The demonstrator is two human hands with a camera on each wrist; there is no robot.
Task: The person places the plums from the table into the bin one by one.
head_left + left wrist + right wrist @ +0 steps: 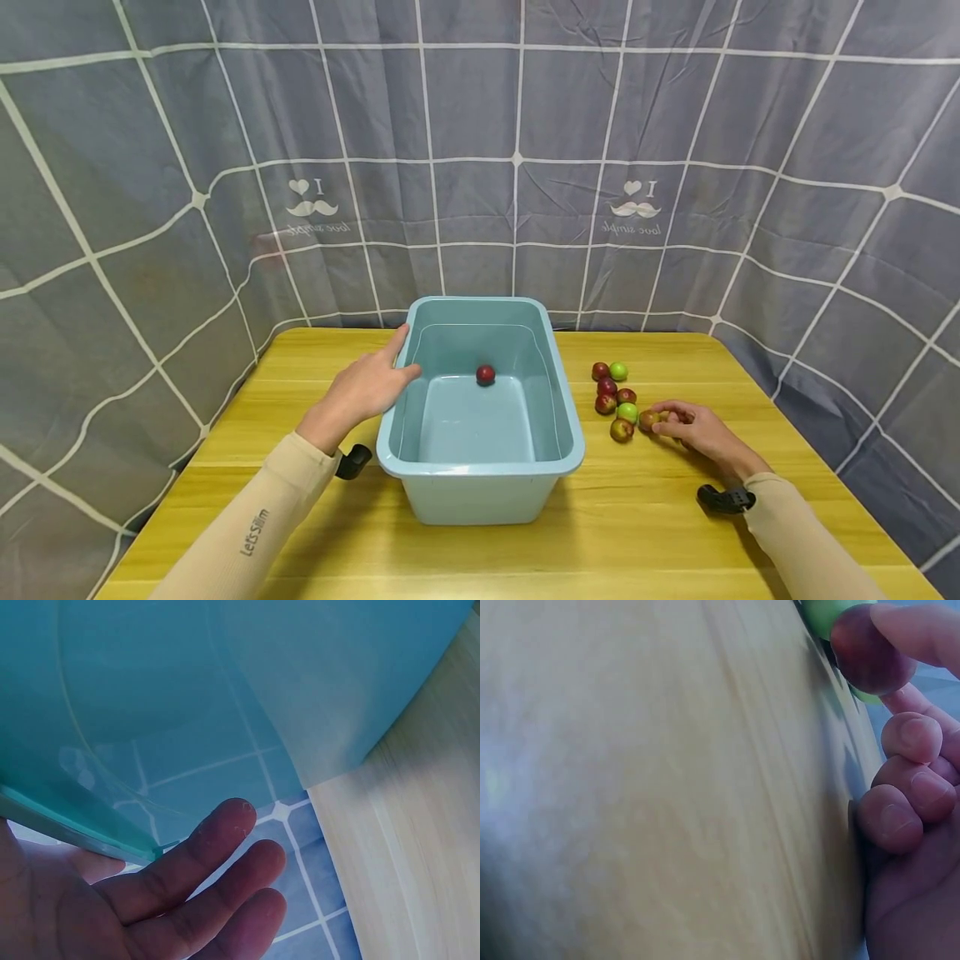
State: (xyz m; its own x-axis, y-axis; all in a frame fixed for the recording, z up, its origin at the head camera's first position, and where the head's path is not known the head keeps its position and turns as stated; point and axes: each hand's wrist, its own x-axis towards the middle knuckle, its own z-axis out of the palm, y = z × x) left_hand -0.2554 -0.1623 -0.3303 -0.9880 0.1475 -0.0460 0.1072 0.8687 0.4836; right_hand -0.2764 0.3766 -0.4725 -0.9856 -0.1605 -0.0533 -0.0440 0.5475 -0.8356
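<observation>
A light blue plastic tub (480, 467) stands on the yellow wooden table (645, 533), with one dark red fruit (485, 374) inside near its back wall. My left hand (367, 385) rests with straight fingers against the tub's left rim (82, 832). To the right of the tub lies a cluster of small red and green fruits (615, 392). My right hand (686, 427) pinches a reddish fruit (648, 419) (870, 656) at the cluster's near edge, between thumb and forefinger, with the other fingers (900, 787) curled.
A grey cloth with white grid lines (480, 167) hangs behind and to both sides of the table. Bare tabletop lies in front of the tub and at the far right. Black wrist-camera mounts (723, 498) sit at both wrists.
</observation>
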